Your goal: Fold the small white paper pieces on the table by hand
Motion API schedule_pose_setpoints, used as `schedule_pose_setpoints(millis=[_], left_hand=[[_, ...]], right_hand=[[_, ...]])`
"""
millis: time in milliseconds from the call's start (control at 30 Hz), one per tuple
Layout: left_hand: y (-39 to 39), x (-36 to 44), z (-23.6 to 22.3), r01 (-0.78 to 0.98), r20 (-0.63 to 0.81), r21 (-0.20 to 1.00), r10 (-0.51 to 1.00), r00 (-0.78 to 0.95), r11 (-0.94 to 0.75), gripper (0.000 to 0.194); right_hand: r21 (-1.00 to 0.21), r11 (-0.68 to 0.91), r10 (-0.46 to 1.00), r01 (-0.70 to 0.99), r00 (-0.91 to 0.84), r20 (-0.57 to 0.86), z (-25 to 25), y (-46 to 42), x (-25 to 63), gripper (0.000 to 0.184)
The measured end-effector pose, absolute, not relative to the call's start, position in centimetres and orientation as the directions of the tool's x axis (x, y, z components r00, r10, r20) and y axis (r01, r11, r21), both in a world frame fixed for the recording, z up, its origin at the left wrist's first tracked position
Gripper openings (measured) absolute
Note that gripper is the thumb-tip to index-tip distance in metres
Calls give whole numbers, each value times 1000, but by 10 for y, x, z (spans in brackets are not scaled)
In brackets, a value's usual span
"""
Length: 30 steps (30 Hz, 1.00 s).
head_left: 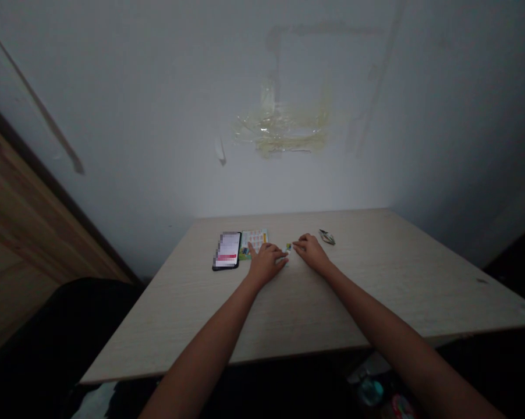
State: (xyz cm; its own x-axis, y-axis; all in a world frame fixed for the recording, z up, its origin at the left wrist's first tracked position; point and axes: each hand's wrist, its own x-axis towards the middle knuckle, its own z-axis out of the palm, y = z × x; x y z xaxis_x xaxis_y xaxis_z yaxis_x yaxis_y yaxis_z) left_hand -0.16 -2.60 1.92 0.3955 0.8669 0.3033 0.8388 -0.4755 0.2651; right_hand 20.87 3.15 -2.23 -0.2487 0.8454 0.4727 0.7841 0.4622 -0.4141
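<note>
A small white piece with a yellow-green and blue patch [288,247] lies between my two hands, low over the table; its kind is too small to tell. My left hand [266,265] has thumb and forefinger closed at the left side of this piece, while its outer fingers reach over a printed leaflet [257,237]. From the right, the fingertips of my right hand [312,253] are drawn together close beside the piece. Whether they grip its edge is hidden. The leaflet shows rows of small pictures and is partly covered by my left hand.
A phone [227,251] with a lit screen lies left of the leaflet. Beyond my right hand lies a small dark-and-white crumpled wrapper or card [327,237]. The pale wooden table [284,314] meets a wall with old tape [284,131]. A bottle [371,389] shows below the table's front edge.
</note>
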Motion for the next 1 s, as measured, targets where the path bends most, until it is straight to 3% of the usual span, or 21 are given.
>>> schedule_pose_setpoints(millis=[167, 633, 1000], left_hand=[[-26, -1, 20, 837, 301, 253, 861, 409, -486, 26], [-25, -1, 19, 833, 294, 272, 866, 404, -481, 26], [-24, -2, 19, 829, 283, 277, 866, 412, -485, 26]], right_hand=[[-443, 511, 831, 737, -293, 472, -23, 30, 210, 19], [-440, 453, 858, 775, -245, 452, -20, 29, 204, 12], [-445, 477, 856, 758, -287, 429, -17, 24, 206, 19]])
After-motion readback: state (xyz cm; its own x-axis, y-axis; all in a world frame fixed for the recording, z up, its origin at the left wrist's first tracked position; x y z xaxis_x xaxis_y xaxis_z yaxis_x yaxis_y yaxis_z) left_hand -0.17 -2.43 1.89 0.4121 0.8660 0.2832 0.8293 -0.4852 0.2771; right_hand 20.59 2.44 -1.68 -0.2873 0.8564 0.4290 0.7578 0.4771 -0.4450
